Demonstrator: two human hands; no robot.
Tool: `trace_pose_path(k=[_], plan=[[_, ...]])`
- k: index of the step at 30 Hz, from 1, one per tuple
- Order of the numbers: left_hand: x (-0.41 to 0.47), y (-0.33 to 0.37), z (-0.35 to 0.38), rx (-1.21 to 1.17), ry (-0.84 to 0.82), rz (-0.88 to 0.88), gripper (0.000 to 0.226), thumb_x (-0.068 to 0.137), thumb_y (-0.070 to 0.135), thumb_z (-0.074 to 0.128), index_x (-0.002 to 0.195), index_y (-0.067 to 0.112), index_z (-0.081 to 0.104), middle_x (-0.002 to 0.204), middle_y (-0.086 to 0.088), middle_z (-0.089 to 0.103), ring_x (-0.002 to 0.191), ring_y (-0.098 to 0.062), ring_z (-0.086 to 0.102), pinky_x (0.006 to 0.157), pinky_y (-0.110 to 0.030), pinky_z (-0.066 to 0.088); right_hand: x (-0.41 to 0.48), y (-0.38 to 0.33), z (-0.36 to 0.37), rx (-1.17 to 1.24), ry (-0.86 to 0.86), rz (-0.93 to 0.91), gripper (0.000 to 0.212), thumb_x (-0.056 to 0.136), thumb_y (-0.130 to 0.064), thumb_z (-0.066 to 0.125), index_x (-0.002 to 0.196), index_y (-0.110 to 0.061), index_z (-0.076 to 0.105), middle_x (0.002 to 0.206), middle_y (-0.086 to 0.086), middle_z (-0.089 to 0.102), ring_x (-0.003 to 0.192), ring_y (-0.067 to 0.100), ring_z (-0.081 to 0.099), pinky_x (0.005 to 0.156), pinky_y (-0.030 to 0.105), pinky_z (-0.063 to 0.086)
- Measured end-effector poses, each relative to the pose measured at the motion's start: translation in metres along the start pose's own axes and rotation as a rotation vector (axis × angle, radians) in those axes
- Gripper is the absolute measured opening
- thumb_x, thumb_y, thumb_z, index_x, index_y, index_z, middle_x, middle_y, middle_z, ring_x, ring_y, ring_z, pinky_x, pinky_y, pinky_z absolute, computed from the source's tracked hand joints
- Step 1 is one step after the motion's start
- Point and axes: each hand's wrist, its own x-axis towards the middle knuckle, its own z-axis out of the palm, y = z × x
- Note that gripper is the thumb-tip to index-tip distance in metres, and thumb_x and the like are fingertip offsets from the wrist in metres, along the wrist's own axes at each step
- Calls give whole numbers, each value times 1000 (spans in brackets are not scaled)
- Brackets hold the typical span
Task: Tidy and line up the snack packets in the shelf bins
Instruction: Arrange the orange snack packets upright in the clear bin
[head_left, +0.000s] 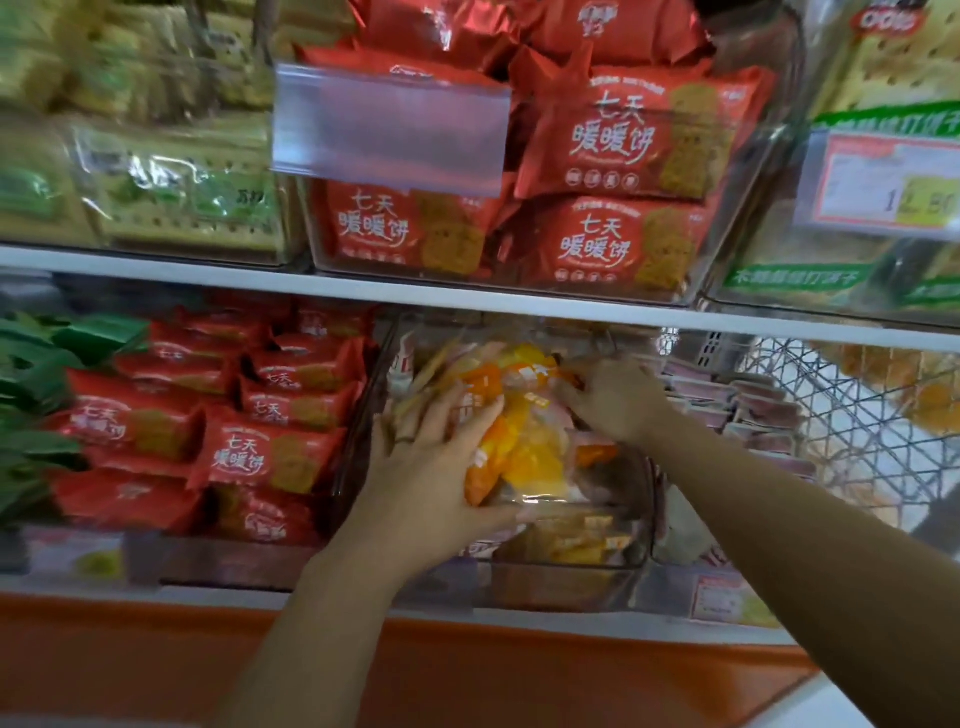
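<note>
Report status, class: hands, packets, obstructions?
Left hand and right hand both pressed on the orange-yellow packets. Packets bunched, not lined up, in the clear bin. Nothing blocking.

Orange-yellow packets (519, 441) in clear bin (631, 530); red packets (270, 447) with white script; green packets (31, 395); shelf edge (467, 296) white.

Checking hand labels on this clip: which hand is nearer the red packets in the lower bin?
Left. The left hand is on the orange packets, next to the bin of red packets. The right hand is on the far side of the orange packets.
</note>
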Motion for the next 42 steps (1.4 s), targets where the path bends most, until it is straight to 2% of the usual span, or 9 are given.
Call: trace_pose_path(k=[4,9,17,20,24,28,30,37,42], plan=[[-9,-2,-10,-164,32,56,81,74,64,61,142,52,18,153,22,0,141,-8,-1,118,-44,5,-11,4,-10,294,8,-23,34,94,-39,48,116,-19,64,115,8,65,105,27,57,86,36,44],[-26,-14,-21,-215,86,120,13,77,47,69,87,44,61,133,27,30,133,-7,25,113,-39,20,-27,8,-21,368,-41,-98,35,95,-30,51,125,-13,58,121,9,60,110,25,53,86,29,39],[-28,-18,-7,-24,43,163,12,84,45,63,83,35,71,149,15,28,134,-15,29,112,-51,22,-79,-10,-22,429,296,-243,27,87,-19,60,114,-20,65,116,-6,61,107,4,52,87,12,39],[-29,-24,-14,-232,68,148,15,86,36,64,72,31,65,137,20,39,127,-6,37,107,-37,31,-104,-25,-22,348,171,-449,32,86,-34,59,117,-24,63,124,-14,53,119,-2,44,101,10,30],[-39,-18,-30,-466,227,153,18,90,21,60,72,25,62,108,24,55,103,12,50,80,-2,35,-110,-27,-18,351,52,-480,47,85,-44,62,128,-28,55,139,-13,41,132,-1,30,110,20,29],[-43,-2,-40,-691,504,146,16,93,19,54,81,29,59,76,12,64,78,2,60,58,-8,44,-115,-43,-36,465,4,-384,69,72,-61,63,132,-32,47,136,-19,44,127,-6,36,106,24,38],[-39,7,-37,-747,552,179,13,94,28,53,82,32,57,79,11,64,76,1,60,55,-10,43,-118,-56,-40,636,11,-406,50,74,-44,72,120,-35,55,121,-24,58,113,-8,50,94,15,43],[-16,31,-19,-763,535,233,9,95,39,49,98,39,57,95,18,62,89,5,57,74,-7,41,-136,-42,-34,1018,263,-193,28,83,-16,66,107,-31,60,101,-16,70,94,1,65,75,21,54],[6,37,-3,-264,282,191,38,93,46,45,130,36,52,136,13,43,130,-11,34,112,-41,26,-141,20,-33,817,454,163,14,89,-27,58,102,-27,54,91,-12,65,83,2,63,60,15,49]])
